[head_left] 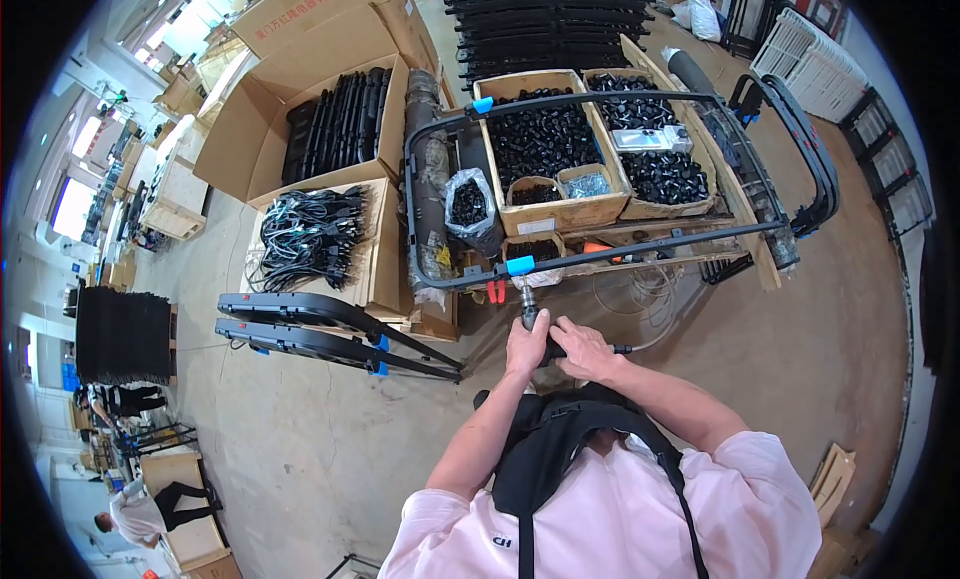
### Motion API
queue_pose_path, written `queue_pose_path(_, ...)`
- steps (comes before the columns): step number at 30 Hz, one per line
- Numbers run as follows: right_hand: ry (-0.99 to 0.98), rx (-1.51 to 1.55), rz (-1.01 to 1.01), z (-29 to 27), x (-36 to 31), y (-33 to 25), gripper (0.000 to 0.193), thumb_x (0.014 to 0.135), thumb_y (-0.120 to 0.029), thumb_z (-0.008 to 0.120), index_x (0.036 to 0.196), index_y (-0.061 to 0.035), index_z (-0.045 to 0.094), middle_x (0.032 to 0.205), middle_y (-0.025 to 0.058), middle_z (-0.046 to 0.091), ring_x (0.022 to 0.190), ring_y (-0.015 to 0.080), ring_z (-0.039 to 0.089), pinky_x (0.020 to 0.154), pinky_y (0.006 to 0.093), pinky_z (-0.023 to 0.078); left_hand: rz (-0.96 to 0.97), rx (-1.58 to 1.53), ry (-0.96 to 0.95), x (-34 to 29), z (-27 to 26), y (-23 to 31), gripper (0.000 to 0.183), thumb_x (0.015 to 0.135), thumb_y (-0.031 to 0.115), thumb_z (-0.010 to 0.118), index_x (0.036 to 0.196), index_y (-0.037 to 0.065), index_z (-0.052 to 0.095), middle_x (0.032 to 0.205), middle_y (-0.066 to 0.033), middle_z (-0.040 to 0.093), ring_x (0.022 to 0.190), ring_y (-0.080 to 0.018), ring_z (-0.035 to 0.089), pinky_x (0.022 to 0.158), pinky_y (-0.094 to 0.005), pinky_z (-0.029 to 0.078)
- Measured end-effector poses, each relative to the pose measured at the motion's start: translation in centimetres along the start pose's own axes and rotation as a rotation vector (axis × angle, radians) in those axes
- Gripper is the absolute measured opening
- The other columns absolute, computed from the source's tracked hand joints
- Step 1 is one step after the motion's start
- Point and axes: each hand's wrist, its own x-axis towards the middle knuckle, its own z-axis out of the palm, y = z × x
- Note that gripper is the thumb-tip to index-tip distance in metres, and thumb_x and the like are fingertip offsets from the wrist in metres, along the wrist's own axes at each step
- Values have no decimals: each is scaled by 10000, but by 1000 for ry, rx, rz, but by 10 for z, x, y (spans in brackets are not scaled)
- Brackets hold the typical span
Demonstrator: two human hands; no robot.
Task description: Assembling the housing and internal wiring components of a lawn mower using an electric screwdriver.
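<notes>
Both my hands grip a pneumatic screwdriver (527, 305) whose tip points up at a blue clip (520, 266) on the near bar of a black metal frame (600, 254). My left hand (525, 345) wraps the tool's body just below its nose. My right hand (585, 349) closes over the rear of the tool, where a hose runs off to the right. The frame lies flat across a wooden bench (700, 229). A second blue clip (482, 105) sits on the frame's far bar.
Wooden bins of black small parts (540, 139) sit under the frame. An open carton of black cables (305, 239) and a carton of black bars (335, 124) stand to the left. Two black frames (320, 329) lean low at left. Another person bends at far lower left (135, 514).
</notes>
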Motion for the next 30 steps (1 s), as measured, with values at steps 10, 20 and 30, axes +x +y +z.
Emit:
queue_pose_path(10,38,38,26,-2,-8,-16,465,775,-126,757,1180,-29,551,1215,203,559,1081,457,653,909,572,533,18,-74,-47,-20,-7,1,660,968,617,688,1128,-22,660,1045,-202,733,971,-270,698,879,-425,545)
queue_pose_path(20,63,46,22,1,-20,-19,504,771,-157,777,1211,-33,563,1212,195,562,1073,444,649,899,556,534,30,-66,-150,-19,-7,-12,659,991,591,656,1197,-35,642,1099,-256,734,1058,-356,722,916,-457,541)
queue_pose_path(30,75,77,124,5,-49,-18,639,786,-201,760,1371,-47,552,1179,186,597,1100,408,661,930,525,556,-52,28,-429,-7,-1,-56,603,1062,564,561,1158,-24,653,1123,-237,736,1074,-339,705,945,-452,520)
